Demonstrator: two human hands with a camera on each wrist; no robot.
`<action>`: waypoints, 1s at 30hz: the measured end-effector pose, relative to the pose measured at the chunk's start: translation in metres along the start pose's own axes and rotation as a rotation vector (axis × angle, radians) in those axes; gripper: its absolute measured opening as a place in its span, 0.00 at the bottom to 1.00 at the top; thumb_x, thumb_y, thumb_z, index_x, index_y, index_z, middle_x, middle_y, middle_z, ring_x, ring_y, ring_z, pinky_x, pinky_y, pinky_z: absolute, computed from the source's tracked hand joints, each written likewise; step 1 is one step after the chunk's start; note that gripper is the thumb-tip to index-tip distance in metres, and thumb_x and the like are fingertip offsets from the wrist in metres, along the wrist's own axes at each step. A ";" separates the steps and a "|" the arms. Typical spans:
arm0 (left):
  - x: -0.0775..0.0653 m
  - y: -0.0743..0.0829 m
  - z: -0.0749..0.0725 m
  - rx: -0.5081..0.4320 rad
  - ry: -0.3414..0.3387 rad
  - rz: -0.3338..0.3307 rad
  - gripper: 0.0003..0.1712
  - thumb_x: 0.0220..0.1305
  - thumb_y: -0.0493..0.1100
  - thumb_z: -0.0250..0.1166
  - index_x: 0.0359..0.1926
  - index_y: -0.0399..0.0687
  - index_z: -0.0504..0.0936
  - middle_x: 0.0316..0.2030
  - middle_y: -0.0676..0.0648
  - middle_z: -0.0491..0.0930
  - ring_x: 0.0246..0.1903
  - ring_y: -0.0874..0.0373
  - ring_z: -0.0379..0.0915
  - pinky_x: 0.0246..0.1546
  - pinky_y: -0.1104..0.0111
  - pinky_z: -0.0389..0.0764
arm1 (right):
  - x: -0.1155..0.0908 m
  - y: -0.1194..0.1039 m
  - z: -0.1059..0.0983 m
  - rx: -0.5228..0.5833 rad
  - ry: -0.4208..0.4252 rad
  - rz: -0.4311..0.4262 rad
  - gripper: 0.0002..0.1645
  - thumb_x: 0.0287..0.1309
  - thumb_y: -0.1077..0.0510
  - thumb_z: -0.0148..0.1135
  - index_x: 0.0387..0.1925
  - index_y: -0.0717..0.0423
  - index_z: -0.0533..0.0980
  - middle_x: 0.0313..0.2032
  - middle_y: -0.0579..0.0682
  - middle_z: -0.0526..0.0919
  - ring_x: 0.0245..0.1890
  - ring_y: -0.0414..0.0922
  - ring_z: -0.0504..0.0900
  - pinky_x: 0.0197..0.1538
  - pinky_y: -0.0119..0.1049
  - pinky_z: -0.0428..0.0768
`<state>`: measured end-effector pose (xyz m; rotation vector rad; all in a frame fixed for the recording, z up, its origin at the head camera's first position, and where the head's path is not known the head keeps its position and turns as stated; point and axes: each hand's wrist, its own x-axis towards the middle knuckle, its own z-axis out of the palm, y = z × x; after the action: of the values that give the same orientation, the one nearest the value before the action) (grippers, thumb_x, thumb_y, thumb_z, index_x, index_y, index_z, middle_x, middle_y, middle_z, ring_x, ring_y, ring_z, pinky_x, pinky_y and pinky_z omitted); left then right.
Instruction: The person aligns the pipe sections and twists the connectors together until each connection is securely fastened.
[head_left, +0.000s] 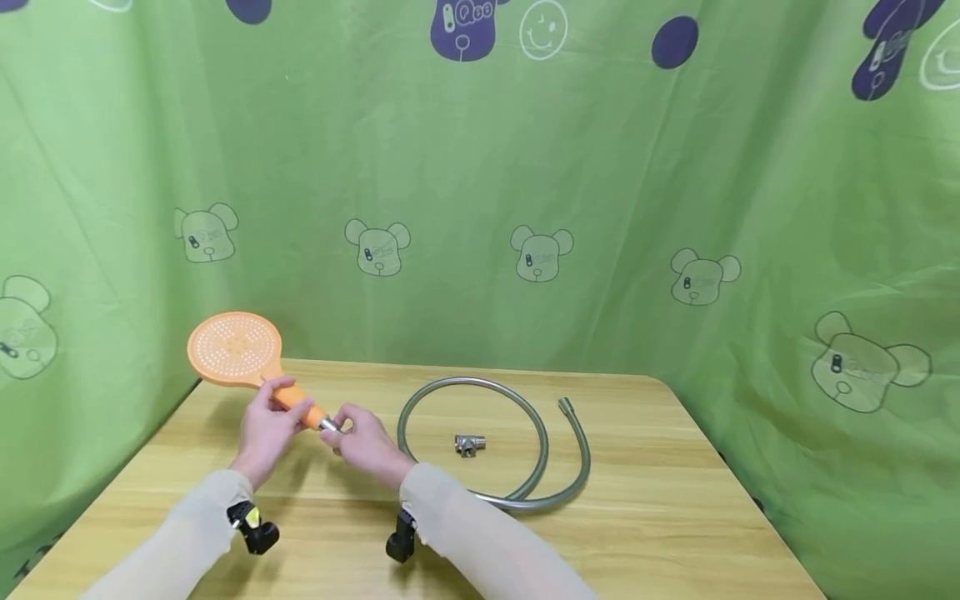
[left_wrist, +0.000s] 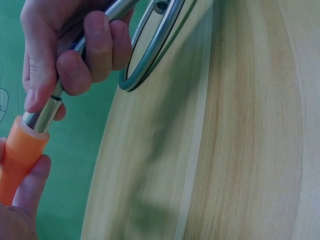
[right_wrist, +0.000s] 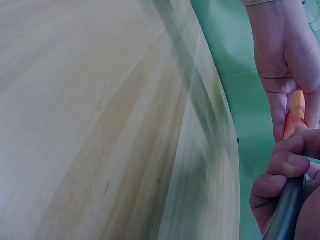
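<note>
Head: L hand [head_left: 266, 425] holds the orange shower head [head_left: 236, 348] by its handle nr the surface's [head_left: 660, 500] far L corner, R hand [head_left: 367, 442] at the metal collar [head_left: 328, 425], w/ T-fitting [head_left: 469, 445] inside the hose [head_left: 545, 442] loop. L wrist adds R fingers [left_wrist: 98, 47] wrapped round hose, collar at handle's mouth. R wrist: surface edge beside both hands, broad stretch of wood opposite.

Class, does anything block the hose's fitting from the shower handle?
Nothing visible: the metal fitting sits at the end of the orange handle. The left hand grips the handle; the right hand holds the hose.
</note>
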<state>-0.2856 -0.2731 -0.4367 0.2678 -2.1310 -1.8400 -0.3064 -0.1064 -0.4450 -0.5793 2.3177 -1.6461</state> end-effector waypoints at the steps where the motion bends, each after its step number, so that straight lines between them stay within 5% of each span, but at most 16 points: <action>1: 0.000 0.001 0.000 0.001 -0.001 -0.001 0.34 0.68 0.37 0.66 0.71 0.41 0.63 0.50 0.36 0.67 0.39 0.61 0.76 0.44 0.74 0.85 | 0.000 0.000 0.000 0.006 -0.003 0.001 0.10 0.64 0.56 0.66 0.31 0.49 0.73 0.32 0.64 0.86 0.15 0.38 0.69 0.18 0.29 0.65; 16: 0.000 -0.001 0.002 -0.025 -0.015 -0.005 0.34 0.68 0.35 0.65 0.70 0.39 0.62 0.51 0.35 0.66 0.37 0.64 0.77 0.43 0.74 0.85 | 0.000 0.001 -0.001 -0.007 0.005 0.026 0.09 0.64 0.56 0.67 0.31 0.49 0.73 0.32 0.64 0.86 0.16 0.40 0.71 0.18 0.30 0.65; 30: 0.000 0.005 0.004 0.053 -0.030 -0.031 0.36 0.67 0.37 0.66 0.72 0.39 0.62 0.54 0.32 0.68 0.40 0.57 0.78 0.43 0.73 0.86 | -0.006 -0.005 -0.001 -0.050 0.035 0.100 0.10 0.63 0.53 0.68 0.33 0.49 0.74 0.27 0.62 0.87 0.12 0.42 0.68 0.14 0.29 0.63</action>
<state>-0.2868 -0.2690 -0.4324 0.2882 -2.2102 -1.8173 -0.3009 -0.1043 -0.4402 -0.4408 2.3776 -1.5693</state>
